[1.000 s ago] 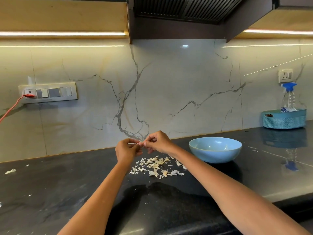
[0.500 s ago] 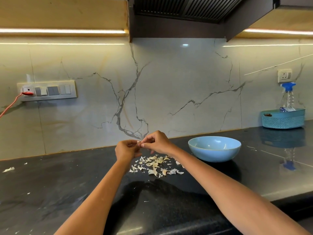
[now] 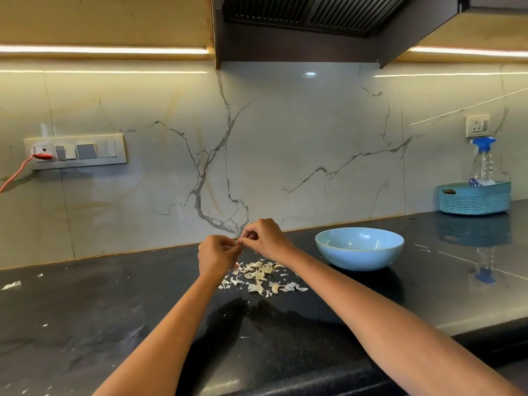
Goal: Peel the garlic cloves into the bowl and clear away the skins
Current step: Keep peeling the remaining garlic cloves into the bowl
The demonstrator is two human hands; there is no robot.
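Note:
My left hand [image 3: 217,254] and my right hand [image 3: 264,237] meet above the black counter, fingers curled, pinching a small garlic clove [image 3: 239,240] between them. Only a pale tip of the clove shows; the rest is hidden by my fingers. Under the hands lies a heap of garlic skins [image 3: 261,274], with a clove or two among them. A light blue bowl [image 3: 359,248] stands to the right of the heap; its inside shows nothing from this angle.
A teal basket [image 3: 474,197] with a spray bottle [image 3: 483,162] stands at the back right. A switch panel [image 3: 75,151] with a red cable is on the wall at left. Stray skin bits [image 3: 11,284] lie on the counter's left side and near the bowl.
Both hands stay together over the skins, with small finger movements on the clove. The view has shifted slightly.

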